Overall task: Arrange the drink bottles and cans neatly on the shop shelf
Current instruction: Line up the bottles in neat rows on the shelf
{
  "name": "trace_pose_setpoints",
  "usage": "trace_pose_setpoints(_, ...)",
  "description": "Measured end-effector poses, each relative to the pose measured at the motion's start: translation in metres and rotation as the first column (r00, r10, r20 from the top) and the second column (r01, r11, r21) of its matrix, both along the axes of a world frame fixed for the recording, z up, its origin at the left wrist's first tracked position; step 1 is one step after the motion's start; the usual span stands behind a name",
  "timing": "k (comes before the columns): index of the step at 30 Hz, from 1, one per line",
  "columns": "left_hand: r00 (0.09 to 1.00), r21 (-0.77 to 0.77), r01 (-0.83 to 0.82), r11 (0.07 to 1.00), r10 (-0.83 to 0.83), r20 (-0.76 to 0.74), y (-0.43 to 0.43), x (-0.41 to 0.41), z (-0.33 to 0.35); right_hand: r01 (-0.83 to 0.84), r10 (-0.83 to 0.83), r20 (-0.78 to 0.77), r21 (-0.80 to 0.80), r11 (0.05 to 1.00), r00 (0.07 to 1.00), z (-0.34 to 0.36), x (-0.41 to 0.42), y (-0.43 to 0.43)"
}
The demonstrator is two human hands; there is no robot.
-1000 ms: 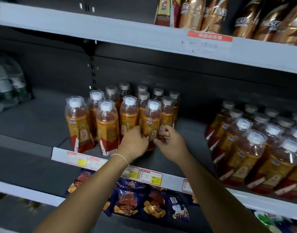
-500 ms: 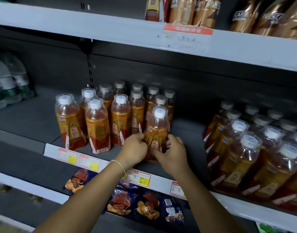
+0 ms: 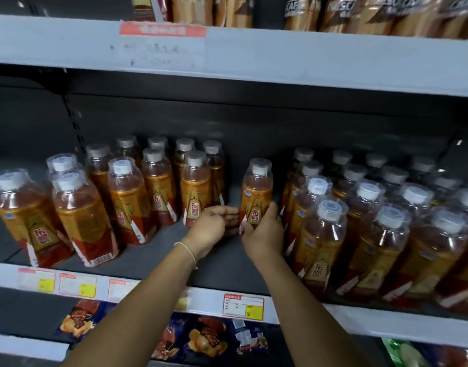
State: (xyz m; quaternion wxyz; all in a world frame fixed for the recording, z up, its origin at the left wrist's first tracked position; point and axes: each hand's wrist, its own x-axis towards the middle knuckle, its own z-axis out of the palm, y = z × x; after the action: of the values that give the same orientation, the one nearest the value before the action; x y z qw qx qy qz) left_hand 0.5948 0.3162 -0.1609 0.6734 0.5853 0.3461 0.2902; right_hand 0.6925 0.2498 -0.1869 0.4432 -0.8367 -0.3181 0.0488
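Note:
One orange drink bottle (image 3: pixel 256 189) with a clear cap cover stands upright in the gap between two groups on the grey middle shelf (image 3: pixel 148 255). My right hand (image 3: pixel 264 234) is wrapped around its lower part. My left hand (image 3: pixel 214 226) hovers just left of it, fingers apart and palm facing the bottle, holding nothing. A left group of same bottles (image 3: pixel 121 192) stands in loose rows. A denser right group of bottles (image 3: pixel 373 221) fills the shelf to the right, close against the held bottle.
The upper shelf (image 3: pixel 280 59) carries brown coffee bottles (image 3: pixel 360 14). Price tags (image 3: pixel 243 305) line the shelf's front edge. Snack bags (image 3: pixel 201 337) lie on the shelf below. A dark back wall closes the rear.
The held bottle has moved right, away from the left group and up against the right group. My left hand has come off it and opened.

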Motion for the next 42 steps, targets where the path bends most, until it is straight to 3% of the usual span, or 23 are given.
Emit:
trace_pose_setpoints(6,0.999,0.246,-0.017,0.969,0.024,-0.027,0.024,-0.016,-0.001,0.069,-0.07,0.036,0.044,0.997,0.997,0.002,0.011,0.031)
trace_pose_setpoints(10,0.994,0.48,0.002,0.877,0.049,-0.094,0.034,-0.036,0.002,0.091,-0.092,0.014,0.029,0.995,0.996,0.004,0.019,0.048)
trace_pose_setpoints(17,0.984,0.691,-0.041,0.722,0.151,-0.1,0.04,-0.065,0.006,0.14,-0.141,0.012,0.037,0.989,0.99,0.003,0.022,0.066)
trace_pose_setpoints(25,0.946,0.793,-0.173,0.585,0.323,-0.032,0.041,-0.073,-0.017,0.158,-0.157,-0.053,0.012,0.987,0.986,0.007,0.022,0.067)
trace_pose_setpoints(27,0.944,0.787,-0.177,0.591,0.329,-0.035,0.04,-0.075,-0.02,0.168,-0.162,-0.092,0.071,0.983,0.983,0.012,0.018,0.062)
trace_pose_setpoints(30,0.938,0.777,-0.177,0.605,0.342,-0.052,0.041,-0.075,-0.023,0.196,-0.211,0.03,0.269,0.943,0.977,0.016,-0.005,0.052)
trace_pose_setpoints(31,0.934,0.771,-0.177,0.612,0.351,-0.064,0.041,-0.075,-0.023,0.155,-0.186,0.066,0.326,0.933,0.98,0.016,-0.013,0.051)
trace_pose_setpoints(33,0.926,0.767,-0.169,0.619,0.367,-0.093,0.042,-0.076,-0.026,-0.033,0.03,0.013,0.358,0.933,0.999,0.014,-0.027,0.056)
trace_pose_setpoints(36,0.905,0.772,-0.125,0.623,0.39,-0.168,0.043,-0.078,-0.03,-0.36,0.425,-0.2,0.293,0.886,0.883,0.015,-0.041,0.066)
trace_pose_setpoints(38,0.901,0.768,-0.11,0.631,0.39,-0.191,0.044,-0.079,-0.029,-0.429,0.482,-0.204,0.254,0.867,0.852,0.014,-0.044,0.072)
trace_pose_setpoints(42,0.92,0.778,-0.133,0.614,0.37,-0.134,0.046,-0.081,-0.03,-0.412,0.459,-0.175,0.25,0.876,0.871,0.013,-0.04,0.074)
